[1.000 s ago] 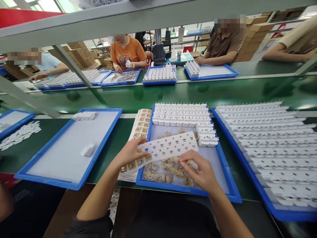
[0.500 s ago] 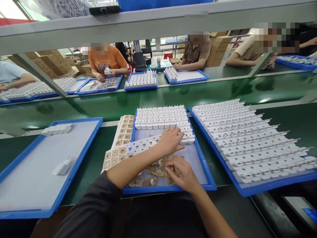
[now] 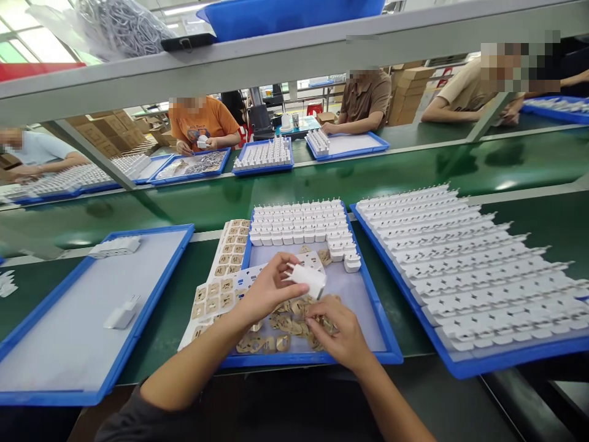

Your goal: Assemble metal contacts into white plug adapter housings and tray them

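Note:
Over the middle blue tray (image 3: 380,313), my left hand (image 3: 275,285) is closed on a white plug adapter (image 3: 311,280) whose two pins point left. Just below it, my right hand (image 3: 341,331) has thumb and forefinger pinched together; what they hold, if anything, I cannot make out. A pile of tan cut-out pieces (image 3: 288,322) lies beside and under my right fingers. Rows of white plug adapters (image 3: 294,222) stand pins up at the tray's back. Sheets of tan stickers (image 3: 225,291) overlap the tray's left edge, partly behind my left arm.
The left blue tray (image 3: 156,294) holds a lone plug adapter (image 3: 122,314) and a short row (image 3: 115,245). On the right, another tray (image 3: 464,366) is filled with adapter rows (image 3: 469,264). A shelf beam (image 3: 276,55) crosses above; co-workers sit beyond the green belt (image 3: 317,181).
My left hand has come back from the adapter rows toward me and left, now with a plug adapter in it. One fewer stands at the front of the rows. My right hand stays near the pile.

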`<state>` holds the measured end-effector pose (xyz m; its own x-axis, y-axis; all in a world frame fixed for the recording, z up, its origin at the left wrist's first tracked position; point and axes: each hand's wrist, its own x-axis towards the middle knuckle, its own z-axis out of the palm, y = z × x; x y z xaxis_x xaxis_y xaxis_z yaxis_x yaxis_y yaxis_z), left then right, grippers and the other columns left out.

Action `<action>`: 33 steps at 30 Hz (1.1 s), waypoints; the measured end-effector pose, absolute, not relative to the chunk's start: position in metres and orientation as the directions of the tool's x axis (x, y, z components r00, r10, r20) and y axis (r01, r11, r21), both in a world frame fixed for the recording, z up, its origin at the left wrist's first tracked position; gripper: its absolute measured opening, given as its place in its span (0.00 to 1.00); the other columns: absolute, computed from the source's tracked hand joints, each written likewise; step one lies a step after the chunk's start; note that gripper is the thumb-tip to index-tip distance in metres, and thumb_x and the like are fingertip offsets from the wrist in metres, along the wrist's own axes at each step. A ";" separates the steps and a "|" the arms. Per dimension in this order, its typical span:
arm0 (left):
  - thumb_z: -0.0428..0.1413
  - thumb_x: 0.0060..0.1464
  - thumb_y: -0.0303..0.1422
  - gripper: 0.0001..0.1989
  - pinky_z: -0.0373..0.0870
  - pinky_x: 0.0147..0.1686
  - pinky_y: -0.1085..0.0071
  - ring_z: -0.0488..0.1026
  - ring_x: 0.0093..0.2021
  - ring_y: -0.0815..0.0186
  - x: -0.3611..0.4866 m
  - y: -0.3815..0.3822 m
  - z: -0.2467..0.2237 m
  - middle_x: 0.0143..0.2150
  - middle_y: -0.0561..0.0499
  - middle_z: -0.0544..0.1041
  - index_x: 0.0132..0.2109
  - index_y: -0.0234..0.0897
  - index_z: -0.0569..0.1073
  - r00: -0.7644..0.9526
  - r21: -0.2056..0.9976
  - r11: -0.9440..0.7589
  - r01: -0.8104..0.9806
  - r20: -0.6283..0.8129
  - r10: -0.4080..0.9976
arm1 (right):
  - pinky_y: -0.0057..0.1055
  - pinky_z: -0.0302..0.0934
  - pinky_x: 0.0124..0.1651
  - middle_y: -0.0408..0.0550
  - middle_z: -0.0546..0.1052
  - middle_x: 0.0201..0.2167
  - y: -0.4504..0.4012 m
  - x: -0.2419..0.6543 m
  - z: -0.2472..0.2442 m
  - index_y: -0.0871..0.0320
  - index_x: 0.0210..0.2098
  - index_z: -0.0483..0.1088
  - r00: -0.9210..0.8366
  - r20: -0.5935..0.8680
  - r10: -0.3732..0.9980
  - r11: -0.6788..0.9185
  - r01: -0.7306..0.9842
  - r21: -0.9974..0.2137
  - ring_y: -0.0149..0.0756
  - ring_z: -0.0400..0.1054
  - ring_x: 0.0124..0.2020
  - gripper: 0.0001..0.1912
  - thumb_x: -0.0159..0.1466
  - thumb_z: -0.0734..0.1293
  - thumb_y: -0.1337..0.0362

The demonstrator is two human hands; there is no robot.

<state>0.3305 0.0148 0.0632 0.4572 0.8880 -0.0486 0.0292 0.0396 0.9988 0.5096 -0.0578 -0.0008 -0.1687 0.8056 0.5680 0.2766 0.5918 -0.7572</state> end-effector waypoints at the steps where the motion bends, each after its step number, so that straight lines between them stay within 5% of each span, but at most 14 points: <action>1: 0.68 0.46 0.40 0.27 0.71 0.41 0.70 0.73 0.41 0.65 0.320 0.006 0.061 0.42 0.50 0.72 0.48 0.40 0.65 0.425 0.990 0.130 -0.047 -0.098 0.900 | 0.38 0.65 0.40 0.47 0.78 0.32 -0.058 0.509 0.000 0.53 0.37 0.71 -0.171 0.555 0.814 0.581 0.245 -0.776 0.39 0.72 0.35 0.06 0.65 0.65 0.71; 5: 0.69 0.43 0.41 0.32 0.69 0.38 0.72 0.72 0.38 0.67 0.297 -0.016 0.032 0.40 0.51 0.72 0.53 0.41 0.66 0.353 0.902 0.350 -0.255 -0.250 0.902 | 0.36 0.65 0.40 0.46 0.77 0.32 -0.055 0.499 0.006 0.53 0.37 0.71 -0.209 0.469 0.858 0.490 0.057 -0.870 0.38 0.71 0.35 0.04 0.66 0.66 0.69; 8: 0.69 0.42 0.43 0.32 0.69 0.36 0.72 0.72 0.36 0.66 0.290 -0.019 0.010 0.39 0.51 0.73 0.53 0.42 0.68 0.337 0.888 0.342 -0.308 -0.234 0.912 | 0.33 0.66 0.38 0.45 0.75 0.30 -0.049 0.486 0.010 0.53 0.36 0.72 -0.229 0.385 0.894 0.381 -0.062 -0.922 0.36 0.70 0.33 0.01 0.66 0.67 0.65; 12: 0.67 0.46 0.40 0.24 0.70 0.45 0.66 0.73 0.44 0.60 0.284 -0.023 0.001 0.44 0.47 0.75 0.50 0.39 0.73 0.321 1.000 -0.003 -0.014 0.007 0.947 | 0.32 0.66 0.35 0.44 0.72 0.29 -0.042 0.473 0.008 0.54 0.34 0.71 -0.218 0.320 0.922 0.280 -0.197 -0.940 0.35 0.68 0.32 0.06 0.65 0.69 0.59; 16: 0.63 0.53 0.34 0.18 0.69 0.53 0.61 0.73 0.50 0.57 0.282 -0.030 0.000 0.49 0.45 0.77 0.51 0.40 0.75 0.289 0.914 -0.281 0.291 0.196 0.937 | 0.32 0.66 0.35 0.44 0.73 0.29 -0.042 0.470 0.001 0.54 0.34 0.71 -0.219 0.272 0.937 0.228 -0.206 -0.951 0.35 0.68 0.32 0.07 0.65 0.69 0.58; 22: 0.59 0.55 0.29 0.21 0.70 0.54 0.60 0.74 0.54 0.56 0.282 -0.032 -0.004 0.54 0.46 0.78 0.56 0.43 0.72 0.259 0.851 -0.353 0.388 0.267 0.928 | 0.29 0.66 0.35 0.43 0.72 0.30 -0.042 0.468 -0.001 0.53 0.35 0.72 -0.069 0.197 0.978 0.183 -0.166 -0.969 0.33 0.68 0.32 0.03 0.65 0.69 0.61; 27: 0.61 0.54 0.31 0.20 0.73 0.44 0.63 0.75 0.45 0.59 0.284 -0.032 -0.008 0.49 0.45 0.78 0.55 0.42 0.71 0.177 0.848 -0.281 0.449 0.224 0.958 | 0.32 0.68 0.38 0.45 0.73 0.31 -0.043 0.467 -0.001 0.53 0.36 0.72 -0.302 0.184 0.935 0.163 -0.096 -0.982 0.36 0.70 0.33 0.03 0.66 0.68 0.61; 33: 0.58 0.59 0.34 0.26 0.75 0.48 0.64 0.74 0.53 0.58 0.281 -0.033 -0.009 0.57 0.43 0.73 0.63 0.43 0.65 0.309 0.920 -0.275 0.279 0.185 0.933 | 0.28 0.67 0.35 0.44 0.73 0.32 -0.043 0.467 -0.003 0.53 0.36 0.72 -0.173 0.162 0.972 0.131 -0.175 -0.976 0.33 0.69 0.32 0.03 0.65 0.69 0.62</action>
